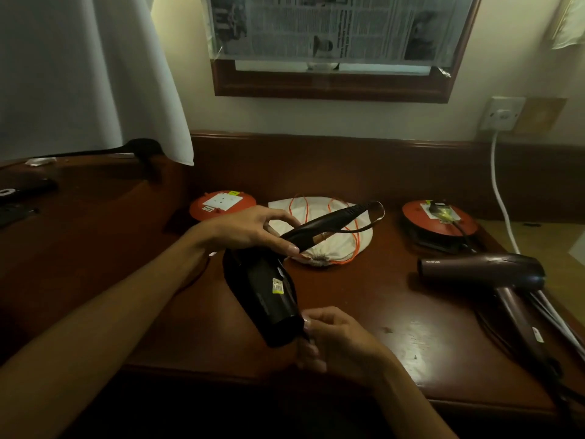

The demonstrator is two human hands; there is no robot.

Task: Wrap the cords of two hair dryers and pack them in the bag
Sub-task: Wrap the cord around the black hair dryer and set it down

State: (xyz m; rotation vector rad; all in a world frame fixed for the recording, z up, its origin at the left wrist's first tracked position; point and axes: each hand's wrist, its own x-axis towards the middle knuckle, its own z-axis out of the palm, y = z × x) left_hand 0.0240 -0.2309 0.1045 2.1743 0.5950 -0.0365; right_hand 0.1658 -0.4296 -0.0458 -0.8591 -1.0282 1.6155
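Left hand (253, 229) pinches handle of black dryer (269, 293); right hand (329, 337) curls round its nozzle, above tabletop's near edge. Cord (364, 223) loops loose over white bag (319, 229) mid-tabletop: risk of snagging orange drawstring. Second dryer (493, 274) near right edge, cord unwrapped, could slide off.

Left hand (253, 229) gripping with curled fingers, right hand (335, 337) lower, fingers curled, forearms reaching forward

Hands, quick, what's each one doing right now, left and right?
Left hand: grip on the black hair dryer at its handle, thumb and fingers curled round it.
Right hand: fingers curled at the dryer's barrel end, holding it.
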